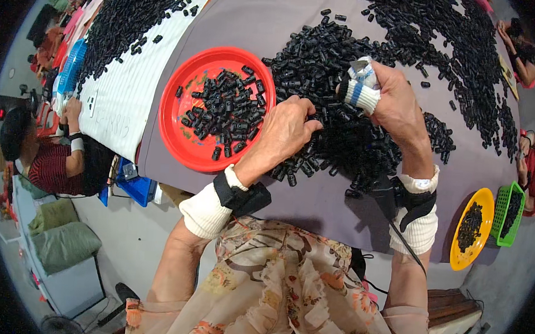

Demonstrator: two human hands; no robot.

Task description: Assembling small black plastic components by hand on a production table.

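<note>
Black plastic everywhere here: the small black parts [343,129] are tiny stubby pieces, kind of barrel-shaped and glossy, heaped in a big loose pile in the middle of the grey table [252,19] and trailing off toward the far right. The left hand [285,128] is palm-down at the left edge of that pile, fingers curled into the pieces, though I honestly can't tell if it's actually got any pinched since the fingertips are buried. The right hand [388,98] is raised over the far side of the pile with a white-and-blue wrapped finger cover [359,87] on the thumb side, fingers drawn in narrow around what looks like one of the little parts, but it's too small to be sure. Both wrists have white cuffs and black straps. Just left of the pile sits a red round tray [176,109] with a smaller batch of the same black bits in it. On the near right edge there's a yellow bowl [482,208] and a green basket [519,207] side by side, both holding dark pieces. Another person [50,160] sits off at the left.
</note>
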